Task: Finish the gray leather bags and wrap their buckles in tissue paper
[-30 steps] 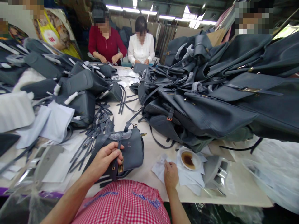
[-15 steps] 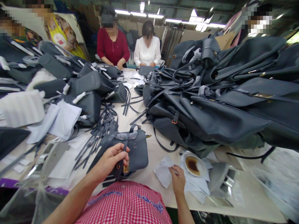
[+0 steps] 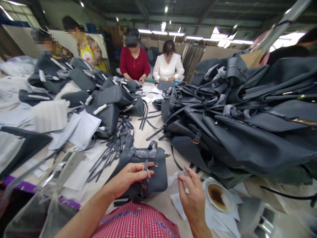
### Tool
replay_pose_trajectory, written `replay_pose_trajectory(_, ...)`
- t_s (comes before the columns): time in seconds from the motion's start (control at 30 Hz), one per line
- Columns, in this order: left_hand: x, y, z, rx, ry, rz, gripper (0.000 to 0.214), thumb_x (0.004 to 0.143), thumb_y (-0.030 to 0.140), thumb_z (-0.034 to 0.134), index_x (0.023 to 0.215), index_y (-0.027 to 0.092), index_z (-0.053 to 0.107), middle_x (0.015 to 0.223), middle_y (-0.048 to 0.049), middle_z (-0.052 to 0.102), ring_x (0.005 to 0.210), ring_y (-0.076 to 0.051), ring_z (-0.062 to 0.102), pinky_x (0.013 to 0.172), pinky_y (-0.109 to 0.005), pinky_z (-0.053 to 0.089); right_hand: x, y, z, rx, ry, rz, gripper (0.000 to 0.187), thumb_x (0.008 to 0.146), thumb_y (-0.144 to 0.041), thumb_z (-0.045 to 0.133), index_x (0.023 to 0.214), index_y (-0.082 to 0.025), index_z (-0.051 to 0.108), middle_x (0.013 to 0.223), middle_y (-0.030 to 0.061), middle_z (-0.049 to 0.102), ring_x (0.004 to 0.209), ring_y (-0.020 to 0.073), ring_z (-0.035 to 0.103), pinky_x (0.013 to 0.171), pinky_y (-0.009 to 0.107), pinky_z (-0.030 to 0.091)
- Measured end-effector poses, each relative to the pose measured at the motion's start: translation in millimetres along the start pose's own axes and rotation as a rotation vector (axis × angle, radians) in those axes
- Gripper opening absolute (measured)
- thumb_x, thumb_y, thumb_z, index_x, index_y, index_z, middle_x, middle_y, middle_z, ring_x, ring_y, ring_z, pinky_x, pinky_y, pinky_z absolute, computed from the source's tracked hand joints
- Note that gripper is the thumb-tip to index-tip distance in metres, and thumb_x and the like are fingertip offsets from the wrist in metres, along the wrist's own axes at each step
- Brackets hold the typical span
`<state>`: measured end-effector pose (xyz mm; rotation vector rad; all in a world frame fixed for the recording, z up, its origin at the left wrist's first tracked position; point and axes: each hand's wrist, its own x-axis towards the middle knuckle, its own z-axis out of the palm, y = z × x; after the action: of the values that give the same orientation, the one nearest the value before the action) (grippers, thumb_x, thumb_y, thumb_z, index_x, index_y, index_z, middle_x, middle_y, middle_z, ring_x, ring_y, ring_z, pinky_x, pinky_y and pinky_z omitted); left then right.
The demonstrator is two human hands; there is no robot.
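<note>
A dark blue-grey handbag (image 3: 157, 175) lies in front of me at the table's near edge. Its top handle is wrapped in clear film (image 3: 145, 152). My left hand (image 3: 135, 175) pinches a narrow strap (image 3: 146, 158) running down the bag's front, with a metal buckle at its lower part. To the right of the bag, my right hand (image 3: 192, 195) is raised, thumb and fingertips closed on a thin, see-through white sheet (image 3: 174, 180). Beside that hand, a white dish (image 3: 225, 205) with brown liquid stands on white papers (image 3: 216, 221).
Loose buckled straps (image 3: 120, 140) lie behind the bag. Piles of dark bags stand left (image 3: 106, 96) and right (image 3: 237, 135). Grey tape dispensers (image 3: 66, 165) sit on both sides. Co-workers (image 3: 135, 62) work at the far end.
My right hand has lifted from the papers with the thin sheet between its fingertips. My left hand stays at the bag's strap, its fingers more extended. The whole view has shifted.
</note>
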<state>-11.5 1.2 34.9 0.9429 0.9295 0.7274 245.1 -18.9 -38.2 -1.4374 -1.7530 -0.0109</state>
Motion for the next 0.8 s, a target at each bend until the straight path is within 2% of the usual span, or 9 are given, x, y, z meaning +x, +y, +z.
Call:
replay_pose_trajectory(0.1,-1.6,0.0,1.8,0.009,-0.033,0.076,0.02,0.077,0.036,0.071,0.078,0.016,0.075,0.145,-0.0101,0.048,0.13,-0.031,0.047,0.107,-0.04,0.034,22.1,-36.8,-1.0,-0.067,-0.05,-0.134,0.019,0.091,-0.021,0.047,0.082,-0.021,0.064,0.115,0.0121,0.063,0.101,0.0227,0.061,0.084,0.034,0.048)
replay_pose_trajectory(0.17,-3.5,-0.2,2.6,-0.013,-0.012,0.103,0.02,0.077,0.037,0.07,0.078,0.017,0.075,0.144,-0.0095,0.049,0.134,-0.03,0.042,0.112,-0.04,0.029,32.3,-52.2,-4.9,-0.074,-0.096,-0.185,0.019,0.091,-0.019,0.045,0.082,-0.022,0.062,0.11,0.0107,0.065,0.099,0.0227,0.062,0.083,0.033,0.048)
replay_pose_trajectory(0.37,-9.0,-4.0,3.1,-0.277,-0.028,0.07,0.023,0.071,0.038,0.076,0.077,0.015,0.075,0.138,-0.0126,0.054,0.136,-0.031,0.038,0.101,-0.036,0.04,64.1,-69.8,-29.1,0.067,-0.273,-0.083,0.015,0.088,-0.022,0.045,0.078,-0.023,0.056,0.089,0.0052,0.066,0.078,0.0176,0.063,0.068,0.026,0.046)
replay_pose_trajectory(0.47,-8.2,-7.9,5.4,-0.35,-0.041,0.079,0.026,0.07,0.038,0.077,0.079,0.014,0.074,0.137,-0.0125,0.055,0.122,-0.028,0.051,0.092,-0.031,0.044,75.8,-76.6,-26.0,0.006,-0.379,-0.048,0.015,0.082,-0.018,0.044,0.072,-0.023,0.054,0.07,0.002,0.06,0.065,0.0178,0.059,0.061,0.028,0.041)
replay_pose_trajectory(0.53,-6.8,-9.2,8.5,-0.315,-0.03,0.113,0.027,0.071,0.039,0.076,0.078,0.013,0.073,0.126,-0.0116,0.062,0.109,-0.024,0.058,0.085,-0.028,0.046,79.7,-84.6,-17.1,0.01,-0.469,-0.043,0.014,0.077,-0.016,0.045,0.068,-0.022,0.053,0.067,0.0013,0.059,0.062,0.0174,0.057,0.059,0.028,0.039)
replay_pose_trajectory(0.6,-5.4,-8.8,12.1,-0.217,0.023,0.146,0.028,0.071,0.04,0.075,0.073,0.013,0.07,0.1,-0.0082,0.069,0.087,-0.018,0.062,0.073,-0.025,0.046,82.1,-93.2,-8.1,0.071,-0.564,-0.012,0.014,0.075,-0.016,0.046,0.064,-0.022,0.053,0.065,0.0008,0.059,0.062,0.0168,0.057,0.059,0.028,0.038)
replay_pose_trajectory(0.67,-4.4,-7.5,14.9,-0.131,0.112,0.144,0.032,0.069,0.044,0.074,0.065,0.013,0.065,0.069,-0.0023,0.065,0.063,-0.013,0.057,0.059,-0.023,0.043,84.6,-98.8,-3.2,0.172,-0.631,0.076,0.011,0.076,-0.021,0.05,0.066,-0.022,0.056,0.065,0.0002,0.06,0.062,0.0165,0.057,0.06,0.028,0.04)
replay_pose_trajectory(0.73,-3.9,-6.3,16.1,-0.116,0.2,0.122,0.037,0.066,0.048,0.073,0.061,0.014,0.06,0.054,0.002,0.056,0.049,-0.01,0.049,0.05,-0.022,0.039,87.3,-99.3,-3.7,0.316,-0.631,0.24,0.013,0.075,-0.031,0.058,0.083,-0.022,0.062,0.078,0.0021,0.065,0.069,0.018,0.061,0.063,0.028,0.045)
replay_pose_trajectory(0.8,-4.1,-5.9,16.3,-0.162,0.244,0.096,0.041,0.063,0.052,0.073,0.061,0.015,0.058,0.054,0.0022,0.055,0.047,-0.01,0.048,0.048,-0.023,0.039,88.5,-96.0,-7.8,0.476,-0.598,0.444,0.046,0.069,-0.04,0.068,0.11,-0.022,0.058,0.099,0.0059,0.066,0.08,0.0207,0.064,0.066,0.029,0.049)
